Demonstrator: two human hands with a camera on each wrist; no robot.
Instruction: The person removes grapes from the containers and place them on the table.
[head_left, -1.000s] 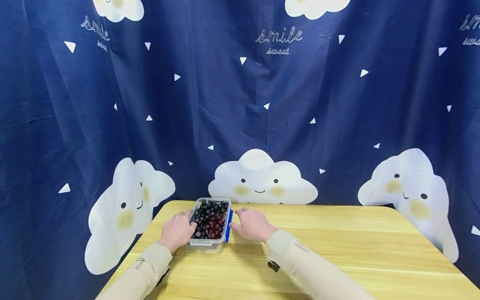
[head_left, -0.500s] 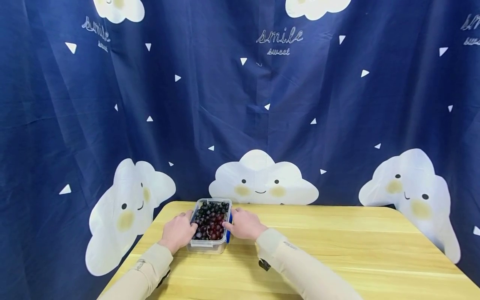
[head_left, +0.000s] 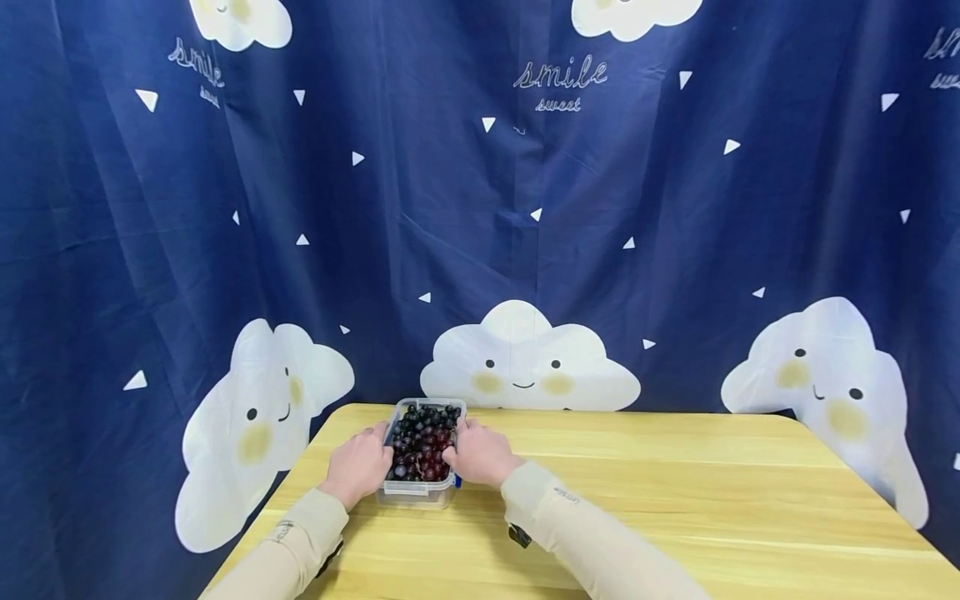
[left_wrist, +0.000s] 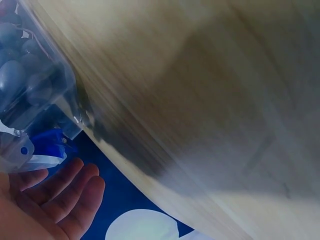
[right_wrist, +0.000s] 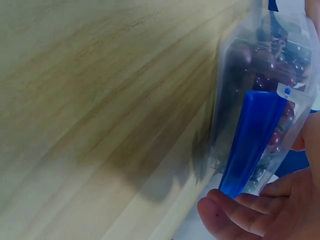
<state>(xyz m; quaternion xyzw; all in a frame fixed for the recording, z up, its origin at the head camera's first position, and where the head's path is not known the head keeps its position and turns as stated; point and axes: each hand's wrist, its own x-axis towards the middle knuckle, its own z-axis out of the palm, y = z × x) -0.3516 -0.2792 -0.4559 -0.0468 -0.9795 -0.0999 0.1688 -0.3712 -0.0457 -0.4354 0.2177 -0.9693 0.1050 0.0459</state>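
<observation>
A clear plastic food container (head_left: 417,486) stands on the table near its far left corner, filled with dark and reddish grapes (head_left: 423,442). At its left side, my left hand (head_left: 358,464) grips the rim, the thumb on top and the fingers outside. My right hand (head_left: 483,454) holds the opposite rim, its thumb lapping over the edge towards the grapes. A blue side clasp (right_wrist: 252,140) hangs down the container's wall in the right wrist view, beside the right fingers. Another blue clasp (left_wrist: 48,144) shows close to the left fingers in the left wrist view.
The light wooden table (head_left: 660,500) stretches out to the right. Behind it hangs a dark blue curtain (head_left: 480,208) with white clouds, triangles and lettering. Two pale sleeves (head_left: 600,533) reach in from the near edge.
My right hand has moved left from beside the blue clasp onto the container's right rim, covering most of that clasp. The left hand has stayed on the left rim.
</observation>
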